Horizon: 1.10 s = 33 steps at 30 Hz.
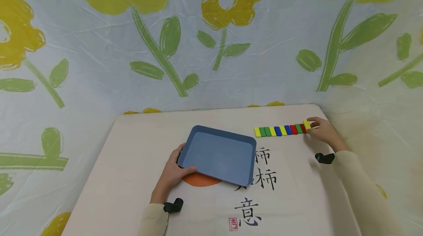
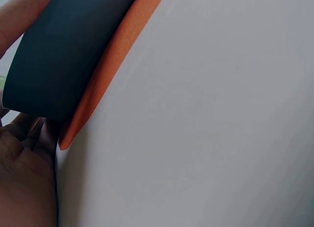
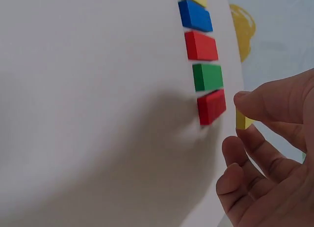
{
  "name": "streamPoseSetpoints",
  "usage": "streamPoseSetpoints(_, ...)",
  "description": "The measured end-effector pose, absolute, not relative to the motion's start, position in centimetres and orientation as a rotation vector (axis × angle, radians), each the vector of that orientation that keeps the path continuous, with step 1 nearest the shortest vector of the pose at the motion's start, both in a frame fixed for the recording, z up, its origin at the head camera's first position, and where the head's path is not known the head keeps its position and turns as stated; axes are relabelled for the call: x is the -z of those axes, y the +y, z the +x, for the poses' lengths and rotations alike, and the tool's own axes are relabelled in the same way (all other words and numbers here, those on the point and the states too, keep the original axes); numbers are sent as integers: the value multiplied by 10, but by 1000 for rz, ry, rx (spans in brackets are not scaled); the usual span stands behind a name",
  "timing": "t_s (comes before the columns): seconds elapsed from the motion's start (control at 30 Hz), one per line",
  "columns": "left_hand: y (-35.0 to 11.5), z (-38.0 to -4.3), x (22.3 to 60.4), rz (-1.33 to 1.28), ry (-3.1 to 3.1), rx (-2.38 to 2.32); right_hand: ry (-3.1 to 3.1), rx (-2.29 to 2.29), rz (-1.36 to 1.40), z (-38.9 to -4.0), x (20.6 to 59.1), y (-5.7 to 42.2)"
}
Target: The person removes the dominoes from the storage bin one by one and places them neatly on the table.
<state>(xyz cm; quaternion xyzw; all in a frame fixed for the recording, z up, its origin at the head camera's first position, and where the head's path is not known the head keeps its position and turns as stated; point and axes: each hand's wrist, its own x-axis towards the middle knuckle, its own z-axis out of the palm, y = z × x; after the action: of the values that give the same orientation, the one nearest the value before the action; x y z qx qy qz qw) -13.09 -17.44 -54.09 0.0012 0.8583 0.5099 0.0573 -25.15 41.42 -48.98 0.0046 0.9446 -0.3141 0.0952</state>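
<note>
In the head view, my left hand (image 1: 172, 173) grips the near left corner of a blue-grey rectangular tray (image 1: 218, 151), its thumb over the rim. The left wrist view shows the tray's dark outer side (image 2: 59, 55) between thumb and fingers. On the right, my right hand (image 1: 325, 134) pinches a yellow block (image 1: 307, 124) between thumb and fingertips, at the right end of a row of small coloured blocks. Beside it in the right wrist view lies a red block (image 3: 212, 107), then a green block (image 3: 208, 77). The yellow block (image 3: 242, 120) is partly hidden by the thumb.
The row runs left to a yellow block (image 1: 257, 132) close to the tray's far right corner. Black brush characters (image 1: 248, 212) and an orange shape (image 1: 201, 180) mark the pale table cover (image 1: 132, 170). A flower-printed cloth (image 1: 264, 71) hangs behind and at both sides.
</note>
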Motion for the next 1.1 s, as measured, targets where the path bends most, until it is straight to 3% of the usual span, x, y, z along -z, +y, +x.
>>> streamPoseSetpoints(1.1,-176,-132,541,61,2599,-1589,2685,849,136,-262,504,430)
